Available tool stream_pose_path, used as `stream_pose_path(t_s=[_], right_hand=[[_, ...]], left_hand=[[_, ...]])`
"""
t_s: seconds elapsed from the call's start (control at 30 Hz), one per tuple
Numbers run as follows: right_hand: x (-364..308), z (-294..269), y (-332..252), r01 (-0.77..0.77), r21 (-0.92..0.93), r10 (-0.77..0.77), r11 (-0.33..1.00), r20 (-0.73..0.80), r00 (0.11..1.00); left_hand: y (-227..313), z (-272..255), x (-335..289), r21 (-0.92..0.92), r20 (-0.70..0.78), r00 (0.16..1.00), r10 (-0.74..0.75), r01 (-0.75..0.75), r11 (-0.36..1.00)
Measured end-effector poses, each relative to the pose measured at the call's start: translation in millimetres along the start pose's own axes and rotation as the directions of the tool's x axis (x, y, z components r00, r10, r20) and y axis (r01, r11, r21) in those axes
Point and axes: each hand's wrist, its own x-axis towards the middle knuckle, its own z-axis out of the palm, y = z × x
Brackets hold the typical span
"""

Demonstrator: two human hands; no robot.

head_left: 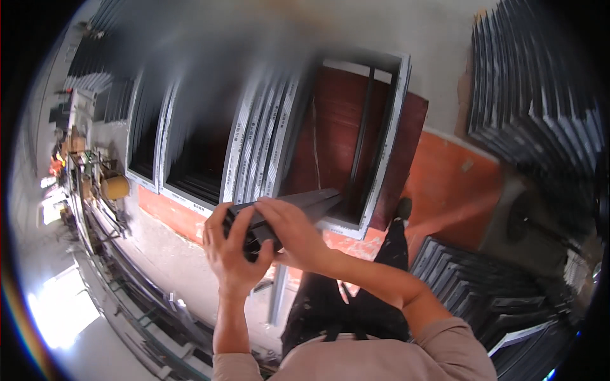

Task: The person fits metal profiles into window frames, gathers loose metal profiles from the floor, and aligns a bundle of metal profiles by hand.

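Observation:
Both of my hands are closed around a dark grey window-frame profile [311, 202], in front of my body. Its hollow, ribbed end is partly hidden by my fingers, and the other end points away to the right over a frame. At the profile's near end, my left hand [234, 254] has its fingers hooked over the top and its thumb below. My right hand [293, 236] wraps it from the right, close beside the left. Just beyond stands a dark window frame [386, 149] with pale printed film on its edges, leaning over dark red boards [333, 127].
More film-covered frames [190, 202] stand to the left. Stacked dark profiles rise at the far right [534, 95] and lie near my right side [470, 279]. Orange-red sheeting [451, 190] covers part of the floor. Long bars and a yellow drum [115, 187] are at the left.

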Motion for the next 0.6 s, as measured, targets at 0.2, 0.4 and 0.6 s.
stream_pose_path(t_s=[0.2, 0.4, 0.6], right_hand=[[-35, -45, 63, -0.007, -0.001, 0.007, 1.0, -0.047, 0.999], [-135, -67, 276, -0.696, -0.107, 0.655, 0.71, -0.264, 0.708], [-169, -46, 465, -0.277, -0.86, 0.737, 0.43, 0.156, 0.658]], left_hand=[[-10, 4, -3, -0.031, -0.031, 0.998, -0.052, 0.051, 0.998], [-11, -3, -14, 0.066, -0.032, 0.991, -0.128, 0.13, 0.989], [-31, 1, -54, -0.106, -0.174, 0.94, -0.292, 0.277, 0.955]])
